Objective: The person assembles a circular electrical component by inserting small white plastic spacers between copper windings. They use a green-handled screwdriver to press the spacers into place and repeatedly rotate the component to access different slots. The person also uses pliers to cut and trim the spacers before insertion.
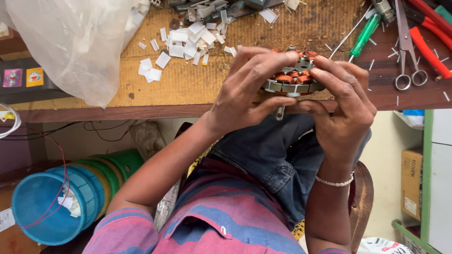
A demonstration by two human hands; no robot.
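Both my hands hold a round motor stator point(293, 80) with copper-coloured windings and a grey metal core, just over the near edge of the workbench point(141, 113). My left hand point(247, 91) grips its left side, fingers curled over the top and thumb underneath. My right hand point(341, 108) grips the right side the same way; a thin silver bracelet is on that wrist. A short metal shaft point(280, 113) sticks down below the stator. Much of the stator is hidden by my fingers.
Several small white paper strips point(186, 42) lie scattered on the brown bench, beside a clear plastic bag point(75, 42). A green-handled screwdriver point(365, 33), scissors point(406, 51) and red-handled pliers point(428, 42) lie at the right. Blue and green buckets point(56, 202) stand on the floor at left.
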